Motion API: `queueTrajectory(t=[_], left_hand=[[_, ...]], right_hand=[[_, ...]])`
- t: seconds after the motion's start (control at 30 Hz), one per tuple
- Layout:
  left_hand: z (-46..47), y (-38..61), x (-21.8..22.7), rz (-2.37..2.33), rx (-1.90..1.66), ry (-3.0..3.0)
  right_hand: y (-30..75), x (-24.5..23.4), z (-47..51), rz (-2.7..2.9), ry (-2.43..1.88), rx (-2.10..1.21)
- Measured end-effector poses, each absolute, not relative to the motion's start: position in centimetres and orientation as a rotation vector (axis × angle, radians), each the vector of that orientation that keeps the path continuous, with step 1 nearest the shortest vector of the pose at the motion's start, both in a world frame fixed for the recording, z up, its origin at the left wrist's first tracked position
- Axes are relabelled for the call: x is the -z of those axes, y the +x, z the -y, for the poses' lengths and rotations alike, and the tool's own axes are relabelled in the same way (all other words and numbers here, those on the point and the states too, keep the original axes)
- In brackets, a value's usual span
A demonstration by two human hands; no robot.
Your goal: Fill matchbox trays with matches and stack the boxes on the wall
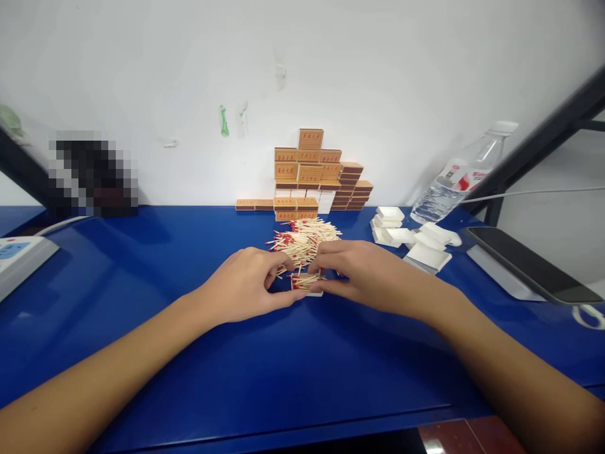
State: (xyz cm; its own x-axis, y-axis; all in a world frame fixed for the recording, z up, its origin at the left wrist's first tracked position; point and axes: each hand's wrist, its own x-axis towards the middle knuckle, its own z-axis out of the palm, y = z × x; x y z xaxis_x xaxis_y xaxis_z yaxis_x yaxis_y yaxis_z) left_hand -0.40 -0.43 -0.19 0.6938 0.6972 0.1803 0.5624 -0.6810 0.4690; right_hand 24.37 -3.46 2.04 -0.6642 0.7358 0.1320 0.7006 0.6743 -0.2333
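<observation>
Plenty crowded that blue tabletop [274,372]: over on the right, a leaning plastic water bottle [449,176], a black smartphone [534,265] and a cluster of white trays [428,256]. In front of a loose match heap [307,241] sat the matchbox tray [315,294], holding red-tipped matches [302,283] — left hand [246,281] and right hand [363,270] curled narrowly about its ends, grip impossible to tell! Behind, stacked matchboxes [309,174] flashed red Chinese characters.
</observation>
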Motion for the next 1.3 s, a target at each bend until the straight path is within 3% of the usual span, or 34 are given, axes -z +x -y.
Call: queueTrajectory(t=[0.43,0.83,1.3], left_hand=[[1.0,-0.2,0.5,-0.901,-0.527,2.643],[1.0,0.0,0.9,-0.810,-0.596,2.656],[1.0,-0.1,1.1,-0.825,-0.614,2.661]], right_hand=[[25.2,-3.1,3.3,2.634,-1.200,-0.436],[23.3,-2.0,3.8,2.508,-1.022,-0.435],[24.3,-1.9,3.4,2.567,-1.161,-0.367]])
